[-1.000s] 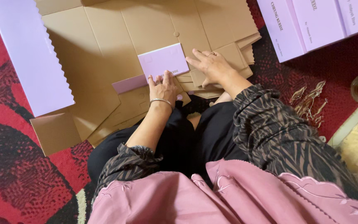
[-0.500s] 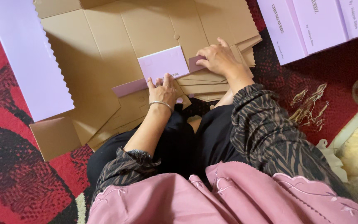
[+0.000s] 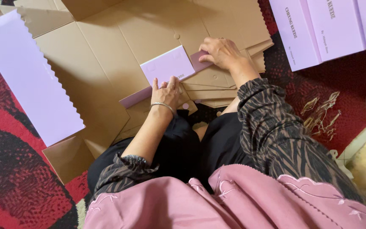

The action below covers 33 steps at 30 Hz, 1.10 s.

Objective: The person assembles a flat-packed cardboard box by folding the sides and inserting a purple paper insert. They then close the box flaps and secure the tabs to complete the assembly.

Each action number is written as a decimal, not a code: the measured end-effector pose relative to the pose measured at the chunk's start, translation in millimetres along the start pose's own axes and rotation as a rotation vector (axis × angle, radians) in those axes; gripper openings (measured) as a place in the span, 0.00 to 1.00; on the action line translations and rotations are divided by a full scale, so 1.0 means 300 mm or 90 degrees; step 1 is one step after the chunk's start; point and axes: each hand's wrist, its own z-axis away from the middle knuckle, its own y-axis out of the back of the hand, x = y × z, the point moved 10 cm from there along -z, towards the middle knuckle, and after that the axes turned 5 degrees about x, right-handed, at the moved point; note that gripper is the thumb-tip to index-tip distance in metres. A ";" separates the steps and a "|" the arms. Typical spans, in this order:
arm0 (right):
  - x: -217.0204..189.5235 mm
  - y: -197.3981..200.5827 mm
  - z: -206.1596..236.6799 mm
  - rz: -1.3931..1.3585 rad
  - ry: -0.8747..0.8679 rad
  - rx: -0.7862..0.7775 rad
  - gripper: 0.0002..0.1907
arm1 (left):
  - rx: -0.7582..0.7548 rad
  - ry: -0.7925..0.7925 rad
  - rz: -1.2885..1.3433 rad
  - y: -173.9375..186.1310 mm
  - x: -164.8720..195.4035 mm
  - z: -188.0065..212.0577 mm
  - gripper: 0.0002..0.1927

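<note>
A small lilac cardboard piece (image 3: 166, 65) stands folded up on a stack of flat brown cardboard blanks (image 3: 217, 87) in front of my knees. My left hand (image 3: 166, 91), with a silver bracelet on its wrist, presses flat on the lower edge of the lilac piece. My right hand (image 3: 222, 53) grips the darker lilac flap at the piece's right end with curled fingers. A lilac strip runs out from under my left hand to the lower left.
A large flattened brown box (image 3: 119, 51) lies under everything. A long lilac sheet with a zigzag edge (image 3: 26, 80) lies at the left. Finished lilac boxes (image 3: 327, 29) sit at the top right. Red patterned carpet (image 3: 9, 182) surrounds the cardboard.
My right hand has moved up from the brown stack to the lilac piece's right flap and taken hold of it. My left hand stayed pressed on the lower edge.
</note>
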 end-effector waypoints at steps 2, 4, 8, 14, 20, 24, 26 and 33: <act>-0.005 0.001 -0.017 0.010 0.001 -0.010 0.19 | 0.062 -0.002 0.001 0.059 -0.008 0.004 0.34; -0.015 0.007 -0.036 0.016 0.004 -0.008 0.19 | -0.042 0.004 0.024 0.030 -0.011 0.008 0.43; -0.023 0.010 -0.062 0.019 0.023 -0.012 0.17 | -0.094 0.012 0.037 0.034 -0.009 0.005 0.55; 0.017 -0.001 -0.037 -0.029 -0.027 0.031 0.31 | -0.067 -0.018 -0.005 0.043 0.035 -0.019 0.54; 0.116 -0.035 0.020 0.016 -0.241 0.058 0.48 | -0.056 0.030 -0.030 0.009 0.096 -0.041 0.48; 0.184 -0.104 0.061 0.002 -0.371 0.026 0.48 | 0.045 0.073 -0.102 0.035 0.104 -0.058 0.31; 0.190 -0.128 0.062 -0.033 -0.371 0.055 0.50 | 0.020 0.074 -0.113 0.019 0.102 -0.063 0.33; 0.159 -0.174 0.052 -0.052 -0.324 0.051 0.35 | -0.058 0.083 -0.088 -0.006 0.087 -0.090 0.39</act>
